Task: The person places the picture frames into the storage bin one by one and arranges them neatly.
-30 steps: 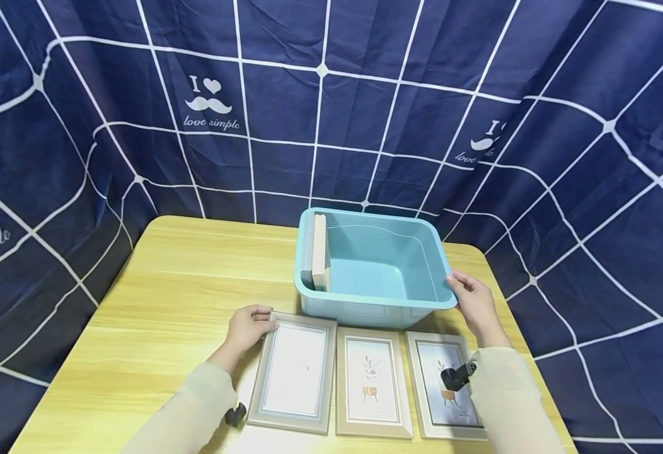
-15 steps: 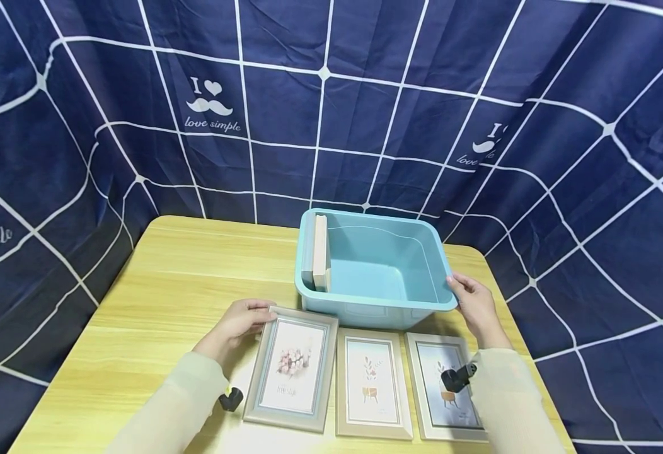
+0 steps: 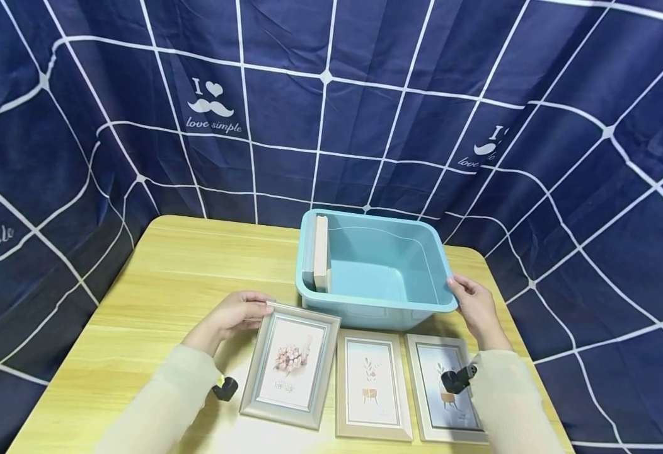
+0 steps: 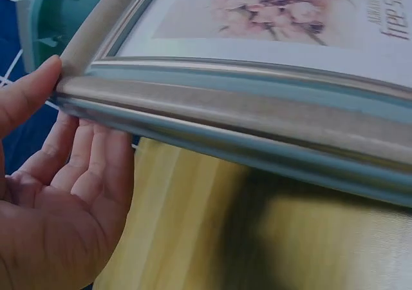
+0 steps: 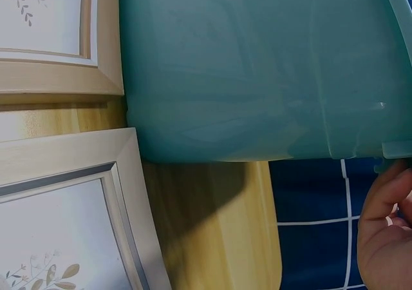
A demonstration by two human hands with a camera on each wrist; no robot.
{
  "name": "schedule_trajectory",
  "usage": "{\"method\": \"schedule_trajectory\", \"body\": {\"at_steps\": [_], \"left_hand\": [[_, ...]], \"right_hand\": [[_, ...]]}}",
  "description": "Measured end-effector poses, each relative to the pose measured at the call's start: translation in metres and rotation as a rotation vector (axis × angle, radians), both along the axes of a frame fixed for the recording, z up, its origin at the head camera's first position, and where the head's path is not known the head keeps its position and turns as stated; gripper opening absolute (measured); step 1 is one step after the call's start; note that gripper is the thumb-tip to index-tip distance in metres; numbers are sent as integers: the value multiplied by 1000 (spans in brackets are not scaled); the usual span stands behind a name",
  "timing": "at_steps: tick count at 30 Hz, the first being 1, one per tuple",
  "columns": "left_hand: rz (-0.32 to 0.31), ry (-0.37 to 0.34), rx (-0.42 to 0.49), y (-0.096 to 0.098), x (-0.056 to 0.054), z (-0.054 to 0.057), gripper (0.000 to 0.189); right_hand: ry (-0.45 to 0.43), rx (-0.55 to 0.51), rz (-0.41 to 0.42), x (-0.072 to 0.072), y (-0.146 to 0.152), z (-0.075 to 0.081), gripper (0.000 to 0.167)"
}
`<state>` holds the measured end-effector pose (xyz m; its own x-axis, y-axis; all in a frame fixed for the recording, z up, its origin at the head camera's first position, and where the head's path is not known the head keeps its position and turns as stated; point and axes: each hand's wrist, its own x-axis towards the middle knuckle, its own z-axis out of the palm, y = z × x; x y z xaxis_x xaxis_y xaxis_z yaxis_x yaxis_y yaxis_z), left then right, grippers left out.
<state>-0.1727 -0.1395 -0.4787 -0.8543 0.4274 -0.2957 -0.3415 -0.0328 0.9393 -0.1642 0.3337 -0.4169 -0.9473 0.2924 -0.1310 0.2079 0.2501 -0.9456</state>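
My left hand [image 3: 241, 315] pinches the upper left corner of a picture frame [image 3: 290, 366] with a pink flower print. In the left wrist view the thumb lies on top of that frame [image 4: 212, 106] and the fingers are beneath it; its near side is raised off the table. My right hand [image 3: 475, 307] grips the right rim of a blue plastic bin [image 3: 377, 313], thumb over the edge. Inside the bin, two picture frames [image 3: 321, 252] stand on edge against its left wall. The right wrist view shows the bin's side [image 5: 257, 71] and part of the right hand [image 5: 386, 232].
Two more picture frames lie face up on the wooden table [image 3: 212, 265]: a beige one [image 3: 402, 416] in the middle and a whitish one [image 3: 416, 378] under the right forearm. A dark blue curtain [image 3: 286, 126] with white lines surrounds the table.
The left hand has lifted and tilted the flower-print frame, shifting it slightly up in view; glare has left its glass. The right hand keeps its grip on the bin rim.
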Motion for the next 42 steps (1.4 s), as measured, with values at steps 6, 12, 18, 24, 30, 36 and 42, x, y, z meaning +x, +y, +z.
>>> {"method": "schedule_trajectory", "body": {"at_steps": [6, 12, 18, 24, 30, 36, 42], "left_hand": [[-62, 12, 25, -5, -3, 15, 37], [-107, 50, 23, -8, -8, 24, 27], [-123, 94, 20, -12, -10, 29, 23], [-154, 105, 54, -17, -10, 36, 23], [-167, 126, 73, -20, -8, 47, 20], [-155, 160, 36, -24, -8, 58, 21], [-151, 195, 24, -27, -9, 73, 18]], "right_hand": [[-7, 10, -4, 0, -1, 1, 61], [-23, 24, -13, 0, -1, 2, 61], [-36, 31, -13, 1, -1, 4, 61], [-22, 20, -12, 1, -1, 3, 60], [-30, 12, -9, 1, -1, 3, 60], [-38, 21, -12, 1, -1, 3, 60], [-41, 32, -13, 1, -1, 4, 60]]}}
